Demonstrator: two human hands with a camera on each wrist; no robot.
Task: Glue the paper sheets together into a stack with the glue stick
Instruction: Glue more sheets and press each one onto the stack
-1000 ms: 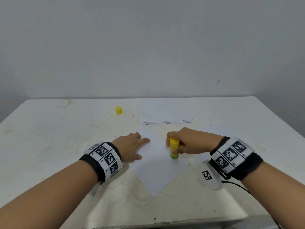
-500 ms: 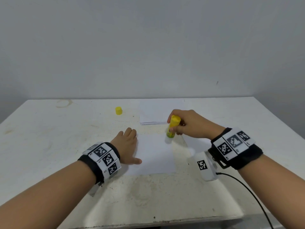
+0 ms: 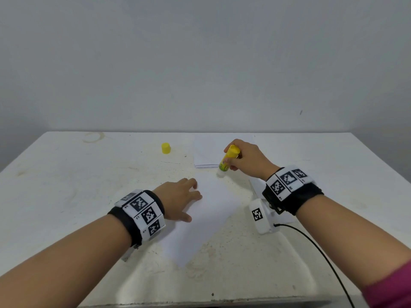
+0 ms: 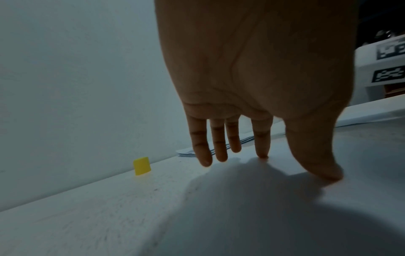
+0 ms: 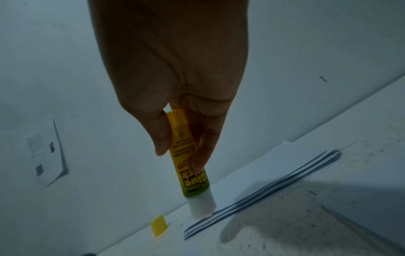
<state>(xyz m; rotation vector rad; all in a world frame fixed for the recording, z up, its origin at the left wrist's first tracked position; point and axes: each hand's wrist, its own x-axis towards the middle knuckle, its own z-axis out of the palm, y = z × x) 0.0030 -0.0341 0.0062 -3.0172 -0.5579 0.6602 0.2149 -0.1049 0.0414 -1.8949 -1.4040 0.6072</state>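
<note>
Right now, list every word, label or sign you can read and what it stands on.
"glue": upside down on the yellow-and-green glue stick, held in the right hand.
The word beside it, the orange banner and the small print above: too blurred.
Wristband tags: black-and-white square codes; the tiny characters beside them are unreadable.
White paper on the wall: unreadable.

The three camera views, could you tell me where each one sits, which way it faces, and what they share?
Head: worn on the head, looking forward and down at the table; both forearms, the left hand on the paper sheet, the right hand.
Left wrist: under the wrist, looking along the palm to the fingertips on the sheet.
Right wrist: looking along the hand at the glue stick that it grips.
Shared: all three show the yellow cap and the paper stack.
</note>
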